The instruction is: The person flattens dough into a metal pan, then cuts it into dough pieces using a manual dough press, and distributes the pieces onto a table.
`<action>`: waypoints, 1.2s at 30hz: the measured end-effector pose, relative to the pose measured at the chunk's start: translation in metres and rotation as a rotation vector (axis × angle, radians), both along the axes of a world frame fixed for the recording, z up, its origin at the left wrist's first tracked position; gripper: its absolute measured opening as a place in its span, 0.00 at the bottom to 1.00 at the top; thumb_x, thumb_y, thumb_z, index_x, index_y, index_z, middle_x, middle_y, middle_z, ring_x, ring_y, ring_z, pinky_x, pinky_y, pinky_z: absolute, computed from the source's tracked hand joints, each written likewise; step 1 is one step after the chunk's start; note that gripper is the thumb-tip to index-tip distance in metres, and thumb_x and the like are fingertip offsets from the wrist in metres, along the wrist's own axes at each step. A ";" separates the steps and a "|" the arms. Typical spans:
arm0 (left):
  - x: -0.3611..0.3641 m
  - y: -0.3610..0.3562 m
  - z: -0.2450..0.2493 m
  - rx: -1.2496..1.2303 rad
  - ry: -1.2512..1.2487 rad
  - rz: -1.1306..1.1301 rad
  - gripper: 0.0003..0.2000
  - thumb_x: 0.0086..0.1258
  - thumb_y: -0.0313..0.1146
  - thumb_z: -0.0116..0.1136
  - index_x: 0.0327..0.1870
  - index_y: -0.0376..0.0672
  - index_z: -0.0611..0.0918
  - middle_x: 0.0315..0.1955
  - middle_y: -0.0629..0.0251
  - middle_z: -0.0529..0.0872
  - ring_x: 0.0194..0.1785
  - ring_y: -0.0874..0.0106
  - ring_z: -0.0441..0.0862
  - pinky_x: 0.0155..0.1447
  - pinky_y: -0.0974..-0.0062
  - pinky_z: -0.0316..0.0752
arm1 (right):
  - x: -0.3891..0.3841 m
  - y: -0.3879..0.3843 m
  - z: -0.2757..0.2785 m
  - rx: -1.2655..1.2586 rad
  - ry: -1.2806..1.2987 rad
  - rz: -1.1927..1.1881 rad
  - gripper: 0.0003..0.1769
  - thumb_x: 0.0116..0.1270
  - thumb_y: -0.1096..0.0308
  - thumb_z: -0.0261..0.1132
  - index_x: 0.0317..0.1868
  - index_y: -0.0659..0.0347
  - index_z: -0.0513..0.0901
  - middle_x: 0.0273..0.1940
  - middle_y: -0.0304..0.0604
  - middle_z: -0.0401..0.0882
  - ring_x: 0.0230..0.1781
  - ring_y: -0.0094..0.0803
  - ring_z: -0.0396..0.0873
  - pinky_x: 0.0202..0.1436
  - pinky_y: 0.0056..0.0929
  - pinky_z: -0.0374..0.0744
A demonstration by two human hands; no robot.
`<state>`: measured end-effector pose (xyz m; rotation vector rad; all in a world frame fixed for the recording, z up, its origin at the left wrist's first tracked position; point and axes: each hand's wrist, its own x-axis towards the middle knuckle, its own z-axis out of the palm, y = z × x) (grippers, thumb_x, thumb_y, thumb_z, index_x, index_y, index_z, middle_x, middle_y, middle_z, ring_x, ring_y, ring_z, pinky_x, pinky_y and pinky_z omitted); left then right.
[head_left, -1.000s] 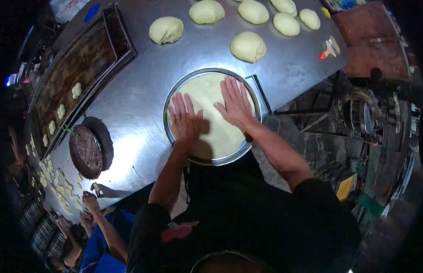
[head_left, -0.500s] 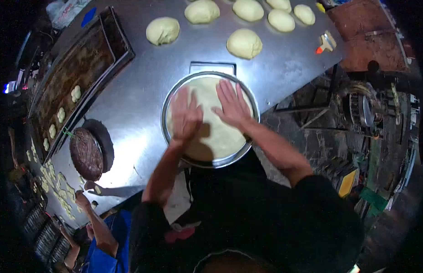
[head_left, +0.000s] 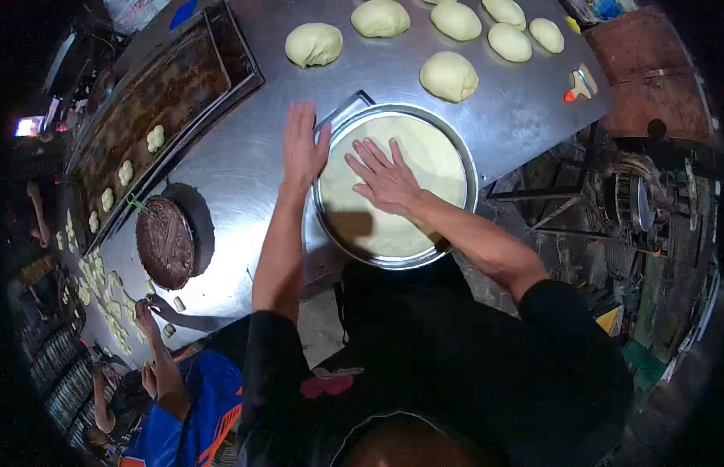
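Pressing palm-down on the flattened dough (head_left: pixel 432 156), the right hand (head_left: pixel 385 180) lies open with fingers spread, gripping nothing. The dough fills a round metal pan (head_left: pixel 396 265) that sits at the near edge of the steel desk (head_left: pixel 237 156). The left hand (head_left: pixel 302 148) is open too, fingers straight and together, set against the pan's left rim and holding nothing. Dough balls (head_left: pixel 449 75) lie along the far edge, with an orange-handled scraper (head_left: pixel 578 84) near the right edge. A long baking tray (head_left: pixel 167 86) holds small dough pieces at the left, and a dark brown disc (head_left: pixel 166 243) lies nearer. A co-worker's hand (head_left: pixel 148 321) rests at the near-left corner.
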<state>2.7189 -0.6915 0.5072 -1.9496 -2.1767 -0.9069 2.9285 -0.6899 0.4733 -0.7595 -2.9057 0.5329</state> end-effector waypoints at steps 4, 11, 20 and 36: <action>0.001 0.011 -0.011 -0.364 -0.037 -0.020 0.27 0.70 0.44 0.55 0.65 0.38 0.70 0.56 0.47 0.77 0.57 0.51 0.77 0.59 0.59 0.73 | -0.032 -0.031 -0.002 0.174 -0.088 0.200 0.35 0.73 0.52 0.49 0.74 0.62 0.54 0.76 0.51 0.47 0.78 0.45 0.44 0.74 0.63 0.41; 0.018 -0.069 -0.019 -0.297 -0.213 0.305 0.28 0.71 0.43 0.54 0.66 0.34 0.68 0.58 0.41 0.75 0.61 0.47 0.74 0.63 0.59 0.70 | -0.019 -0.004 -0.002 -0.014 0.091 -0.008 0.37 0.72 0.50 0.50 0.74 0.63 0.54 0.76 0.52 0.46 0.78 0.42 0.42 0.77 0.54 0.39; 0.087 -0.069 -0.013 -0.098 0.068 -0.142 0.30 0.70 0.35 0.54 0.69 0.29 0.61 0.68 0.39 0.61 0.73 0.46 0.55 0.75 0.53 0.49 | 0.030 0.031 0.003 -0.132 0.078 -0.148 0.39 0.71 0.48 0.50 0.73 0.65 0.53 0.76 0.53 0.46 0.78 0.44 0.40 0.78 0.51 0.39; 0.070 -0.024 -0.011 -0.368 -0.339 -0.206 0.23 0.71 0.42 0.50 0.64 0.40 0.73 0.64 0.46 0.71 0.69 0.50 0.65 0.73 0.50 0.54 | 0.046 0.062 -0.009 0.072 0.089 -0.143 0.29 0.72 0.52 0.50 0.63 0.69 0.68 0.70 0.58 0.60 0.73 0.50 0.54 0.73 0.53 0.55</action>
